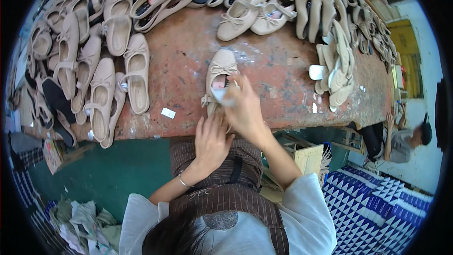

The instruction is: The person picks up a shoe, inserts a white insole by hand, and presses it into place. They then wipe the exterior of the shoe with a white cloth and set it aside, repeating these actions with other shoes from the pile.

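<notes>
Worn reddish-brown desk (188, 56), scuffed white in spots, green floor below, blue-and-white patterned mat (377, 208) at lower right. One beige ballet flat (220, 78) in work, at the desk's near edge, middle of frame: long axis runs away from the person, bow toe pointing to the far side, heel at the edge, opening up. Right hand (245, 111) is over the shoe's heel half, fingers pinching a small pale piece (222, 95) at the opening. Left hand (212, 139) sits just behind it at the desk edge, fingers curled loosely against the heel end; can't tell whether it actually grips. Silver bracelet (184, 181) on the left wrist. Two small white tags (168, 113) on bare desk, one left of the shoe, one right. Left side: a dense row of the same beige flats (101, 80), too overlapped to count, mostly toes far-side. Two more flats (257, 12) lie side by side past the worked shoe. Right: stack of beige soles (337, 73), count unclear. One other person (401, 141) sits low at far right.
</notes>
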